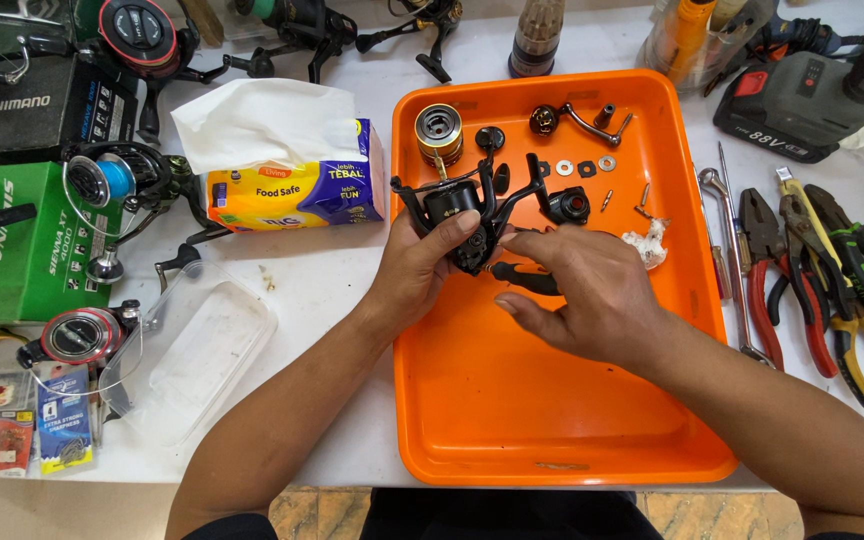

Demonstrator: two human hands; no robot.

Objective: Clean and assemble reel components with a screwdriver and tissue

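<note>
Your left hand [422,262] is clenched around the black spinning reel body [467,225], holding it just above the far part of the orange tray [512,420] so any loose piece drops into the tray rather than onto the counter [332,290]. Your right hand [582,295] rests beside it with fingers curled over a dark tool handle [527,278], though whether it truly grips it you cannot tell. The gold spool [439,130], crank handle [577,120], washers [586,166] and screws [624,197] lie apart along the tray's far edge, kept sorted. Pliers [832,290] wait on the right, a tissue pack [297,180] on the left.
</note>
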